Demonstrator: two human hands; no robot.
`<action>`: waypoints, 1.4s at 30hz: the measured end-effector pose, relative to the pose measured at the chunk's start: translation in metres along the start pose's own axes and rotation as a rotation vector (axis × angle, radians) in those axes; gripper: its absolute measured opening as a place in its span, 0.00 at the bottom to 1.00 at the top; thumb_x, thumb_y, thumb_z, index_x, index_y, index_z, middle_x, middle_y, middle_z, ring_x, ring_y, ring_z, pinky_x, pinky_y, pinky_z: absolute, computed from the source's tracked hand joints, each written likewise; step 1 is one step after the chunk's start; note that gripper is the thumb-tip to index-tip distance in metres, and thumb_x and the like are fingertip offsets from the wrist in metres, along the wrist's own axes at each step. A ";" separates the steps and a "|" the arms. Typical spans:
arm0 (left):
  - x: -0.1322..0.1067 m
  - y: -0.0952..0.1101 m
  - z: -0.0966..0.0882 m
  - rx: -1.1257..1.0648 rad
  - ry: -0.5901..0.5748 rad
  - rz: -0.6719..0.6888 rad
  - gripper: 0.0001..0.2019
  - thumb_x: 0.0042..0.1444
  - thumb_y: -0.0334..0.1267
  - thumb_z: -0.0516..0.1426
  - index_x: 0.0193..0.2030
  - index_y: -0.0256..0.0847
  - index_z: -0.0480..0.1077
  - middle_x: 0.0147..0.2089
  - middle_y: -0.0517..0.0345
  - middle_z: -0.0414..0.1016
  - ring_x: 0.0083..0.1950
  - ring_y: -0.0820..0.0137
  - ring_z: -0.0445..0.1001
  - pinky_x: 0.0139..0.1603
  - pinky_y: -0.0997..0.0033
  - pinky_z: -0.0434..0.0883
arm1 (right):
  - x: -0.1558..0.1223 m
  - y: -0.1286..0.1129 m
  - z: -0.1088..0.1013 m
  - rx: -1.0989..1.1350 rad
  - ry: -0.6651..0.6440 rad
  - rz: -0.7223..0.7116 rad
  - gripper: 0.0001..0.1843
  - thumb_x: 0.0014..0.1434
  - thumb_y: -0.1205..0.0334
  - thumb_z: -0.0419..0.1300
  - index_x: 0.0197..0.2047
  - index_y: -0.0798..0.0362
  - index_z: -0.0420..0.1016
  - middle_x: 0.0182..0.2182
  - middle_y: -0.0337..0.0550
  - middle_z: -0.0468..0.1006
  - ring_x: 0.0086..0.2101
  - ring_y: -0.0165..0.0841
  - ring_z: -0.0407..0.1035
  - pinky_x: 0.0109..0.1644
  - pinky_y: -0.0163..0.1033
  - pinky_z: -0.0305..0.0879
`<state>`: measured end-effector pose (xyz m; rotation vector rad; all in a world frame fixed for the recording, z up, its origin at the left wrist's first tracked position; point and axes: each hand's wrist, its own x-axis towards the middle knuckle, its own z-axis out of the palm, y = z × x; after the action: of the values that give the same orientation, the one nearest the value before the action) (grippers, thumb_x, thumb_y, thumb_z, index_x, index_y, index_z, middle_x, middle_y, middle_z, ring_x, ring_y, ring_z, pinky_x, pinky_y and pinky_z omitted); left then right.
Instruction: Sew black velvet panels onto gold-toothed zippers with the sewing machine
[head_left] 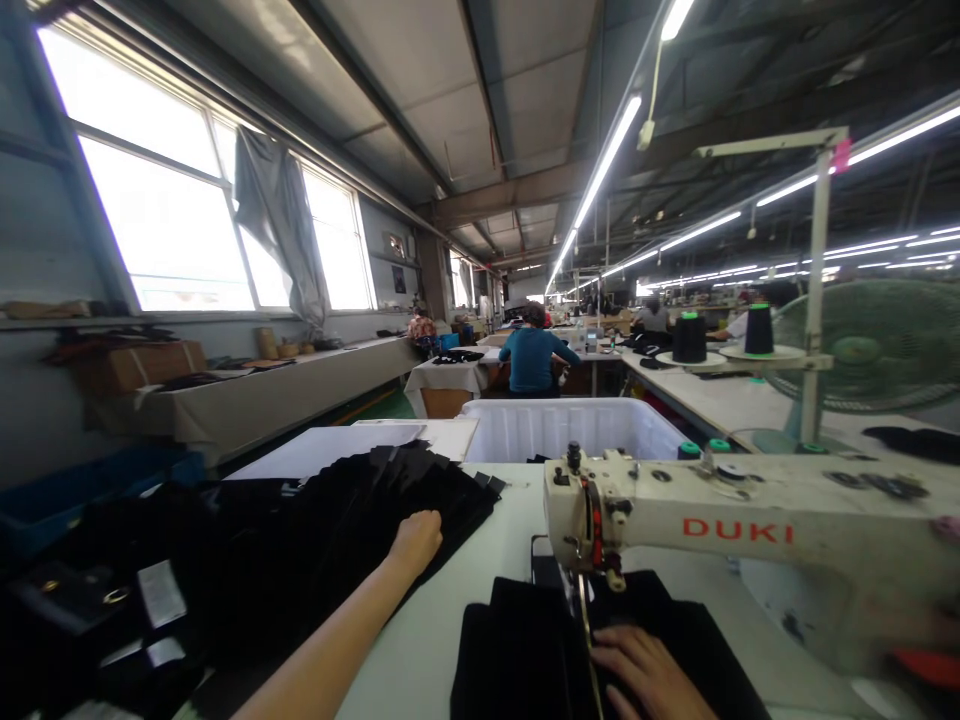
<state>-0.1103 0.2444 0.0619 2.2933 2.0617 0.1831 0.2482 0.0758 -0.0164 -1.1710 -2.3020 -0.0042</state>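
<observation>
Black cloth (514, 655) lies closest, flat on the pale table (442, 610), with parts of it on both sides of the sewing machine's (720, 510) needle end. On top of it rests the right hand (645, 670), open, with its fingers spread out and not gripping. The left hand (416, 540) reaches forward and is curled up like a fist, right at the edge of a big heap of black pieces (360, 510). It is dark there, so I can't tell if it pinches one. Those pieces overlap like a fan of cards, to the left of the machine. Nearer on the left, white tags (161, 593) sit among more dark cloth. Behind the table is a big white tub (570, 430). Two black thread spools (688, 340) stand above the machine, near a round green fan (862, 345). Farther off, a person in a blue top (532, 355) has their back to us.
</observation>
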 end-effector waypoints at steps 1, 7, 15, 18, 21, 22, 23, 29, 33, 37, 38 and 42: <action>-0.004 0.004 -0.003 0.011 0.006 0.014 0.14 0.66 0.41 0.58 0.55 0.37 0.69 0.54 0.49 0.72 0.51 0.60 0.74 0.51 0.52 0.73 | 0.001 -0.004 -0.005 0.036 -0.018 0.027 0.18 0.63 0.64 0.58 0.55 0.43 0.73 0.53 0.43 0.76 0.53 0.38 0.71 0.56 0.42 0.70; -0.063 0.050 0.007 -0.118 0.011 0.345 0.21 0.67 0.43 0.55 0.64 0.41 0.62 0.70 0.47 0.57 0.67 0.54 0.60 0.66 0.46 0.59 | 0.009 -0.022 -0.028 0.111 -0.146 0.143 0.19 0.66 0.66 0.54 0.59 0.45 0.69 0.55 0.45 0.72 0.55 0.39 0.66 0.61 0.49 0.64; -0.091 0.129 0.045 -0.305 -0.063 0.571 0.28 0.57 0.44 0.62 0.64 0.44 0.63 0.64 0.49 0.65 0.66 0.53 0.60 0.67 0.50 0.56 | 0.020 -0.017 -0.030 0.011 -0.191 0.161 0.20 0.65 0.64 0.56 0.59 0.42 0.69 0.51 0.43 0.72 0.50 0.41 0.64 0.57 0.52 0.63; -0.080 0.132 0.050 -0.353 -0.083 0.579 0.18 0.53 0.43 0.65 0.51 0.49 0.72 0.50 0.56 0.73 0.54 0.55 0.69 0.58 0.52 0.64 | 0.020 -0.015 -0.031 0.018 -0.187 0.125 0.21 0.66 0.63 0.55 0.61 0.42 0.66 0.54 0.42 0.70 0.51 0.39 0.63 0.57 0.49 0.62; -0.075 0.123 0.054 -0.408 -0.074 0.542 0.02 0.57 0.38 0.61 0.37 0.46 0.73 0.39 0.60 0.73 0.45 0.60 0.72 0.49 0.59 0.68 | 0.019 -0.014 -0.032 0.042 -0.185 0.099 0.19 0.67 0.62 0.54 0.60 0.44 0.67 0.54 0.41 0.70 0.52 0.38 0.63 0.59 0.46 0.62; -0.073 0.120 0.055 -0.426 -0.060 0.527 0.02 0.58 0.37 0.60 0.35 0.45 0.72 0.38 0.60 0.73 0.44 0.62 0.72 0.48 0.61 0.69 | 0.019 -0.013 -0.031 0.051 -0.189 0.096 0.18 0.68 0.61 0.54 0.59 0.44 0.68 0.54 0.41 0.71 0.52 0.38 0.63 0.59 0.46 0.61; -0.070 0.118 0.056 -0.444 -0.041 0.512 0.02 0.59 0.37 0.59 0.35 0.45 0.71 0.38 0.59 0.73 0.44 0.63 0.72 0.47 0.63 0.69 | 0.020 -0.013 -0.030 0.057 -0.191 0.095 0.17 0.68 0.61 0.54 0.59 0.45 0.68 0.53 0.41 0.71 0.52 0.38 0.62 0.59 0.47 0.61; -0.066 0.125 0.071 -0.461 0.119 0.508 0.18 0.60 0.41 0.59 0.56 0.45 0.68 0.62 0.49 0.66 0.65 0.52 0.61 0.67 0.45 0.58 | 0.028 -0.013 -0.023 0.058 -0.192 0.108 0.17 0.67 0.62 0.54 0.58 0.45 0.69 0.53 0.41 0.71 0.52 0.38 0.63 0.59 0.48 0.62; -0.102 0.123 0.079 -0.393 0.210 0.561 0.25 0.65 0.42 0.54 0.67 0.48 0.58 0.68 0.50 0.60 0.68 0.53 0.61 0.65 0.48 0.65 | 0.027 -0.010 -0.021 0.030 -0.219 0.086 0.17 0.68 0.60 0.53 0.59 0.44 0.68 0.55 0.40 0.72 0.53 0.39 0.64 0.61 0.51 0.61; -0.134 0.121 0.076 -0.304 0.209 0.742 0.29 0.67 0.42 0.52 0.72 0.54 0.48 0.69 0.56 0.61 0.66 0.58 0.66 0.61 0.59 0.71 | 0.022 -0.008 -0.017 -0.021 -0.198 0.073 0.18 0.69 0.59 0.53 0.61 0.44 0.67 0.58 0.39 0.72 0.55 0.40 0.66 0.62 0.52 0.61; -0.137 0.121 0.074 -0.293 0.214 0.766 0.31 0.67 0.42 0.52 0.73 0.54 0.45 0.70 0.56 0.61 0.66 0.58 0.65 0.63 0.58 0.69 | 0.021 -0.008 -0.016 -0.029 -0.189 0.071 0.18 0.69 0.60 0.53 0.60 0.45 0.68 0.58 0.40 0.72 0.55 0.41 0.66 0.62 0.52 0.61; -0.136 0.125 0.067 -0.300 0.238 0.781 0.32 0.68 0.42 0.51 0.74 0.54 0.41 0.69 0.57 0.62 0.66 0.59 0.65 0.65 0.57 0.66 | 0.020 -0.009 -0.013 -0.049 -0.149 0.044 0.17 0.68 0.61 0.54 0.58 0.49 0.71 0.57 0.42 0.74 0.54 0.41 0.68 0.62 0.52 0.63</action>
<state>0.0076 0.0982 0.0034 2.8167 0.9810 0.7571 0.2389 0.0820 0.0064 -1.2859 -2.4165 0.0443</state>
